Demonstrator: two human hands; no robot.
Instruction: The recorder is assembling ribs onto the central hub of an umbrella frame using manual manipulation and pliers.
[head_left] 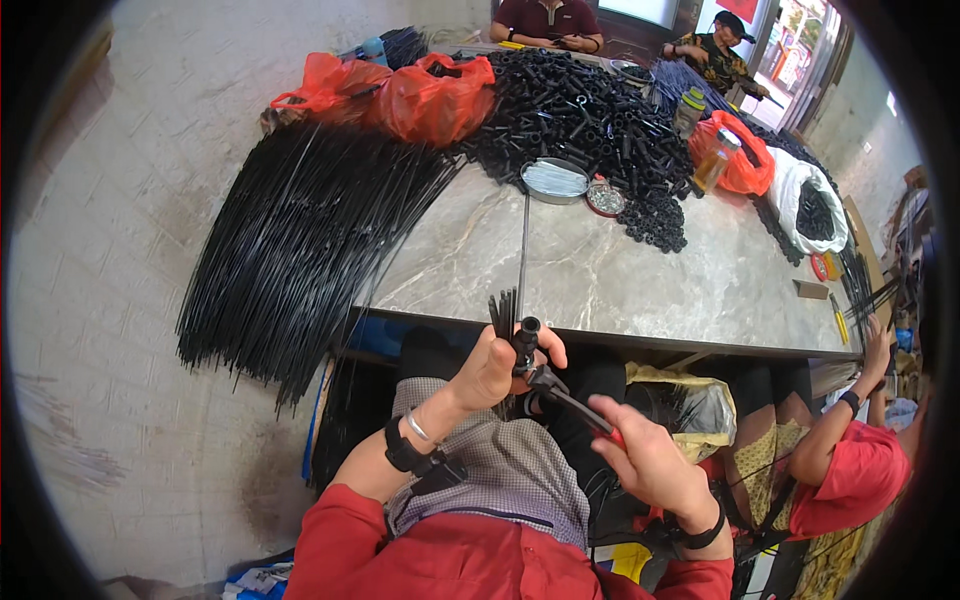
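Observation:
My left hand [482, 375] is closed around several thin black rods [503, 308] and a short black tubular fitting [527, 340], held above my lap just off the table's front edge. From that grip a long thin rod [524, 250] runs away over the tabletop. In my right hand [655, 465] is a pair of pliers [575, 404] with red on the handle. The pliers' dark head meets the lower end of the fitting, beside my left fingers. What exactly the jaws bite on is too small to make out.
Long black rods [300, 220] cover the marble-look table's [440, 270] left side. Behind lies a heap of black tubes [590, 110]. A round dish [555, 180] holds thin pale pieces, beside a small red-rimmed tin [606, 198]. A person in red [850, 470] sits close on the right.

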